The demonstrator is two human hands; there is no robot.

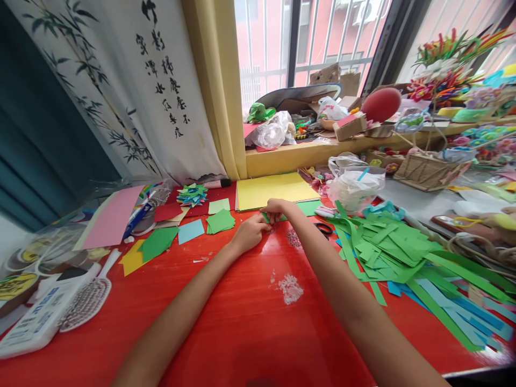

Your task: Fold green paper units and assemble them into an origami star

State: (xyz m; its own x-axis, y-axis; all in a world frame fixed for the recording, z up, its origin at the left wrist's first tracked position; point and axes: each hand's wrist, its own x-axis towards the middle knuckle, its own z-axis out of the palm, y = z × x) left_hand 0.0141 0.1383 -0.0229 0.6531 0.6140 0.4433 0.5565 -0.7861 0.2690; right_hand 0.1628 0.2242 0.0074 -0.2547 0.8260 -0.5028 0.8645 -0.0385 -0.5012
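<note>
My left hand (pixel 250 234) and my right hand (pixel 279 207) meet just in front of a stack of yellow paper (pixel 274 192). Between their fingertips is a small piece of green paper (pixel 265 217), partly hidden by the fingers. Both hands are closed on it. Green paper (pixel 308 207) also lies flat behind my right wrist. A pair of black-handled scissors (pixel 323 230) shows to the right of my right forearm. Left of my hands lie a small stack of green squares (pixel 220 221), a light blue square (pixel 191 231) and a pale green square (pixel 219 206).
A heap of green paper strips (pixel 387 242) and blue strips (pixel 463 312) covers the right of the red table (pixel 242 322). A folded paper ring (pixel 192 195) lies at the back left. A hairbrush (pixel 86 303) and a white package (pixel 44 314) are at the left edge.
</note>
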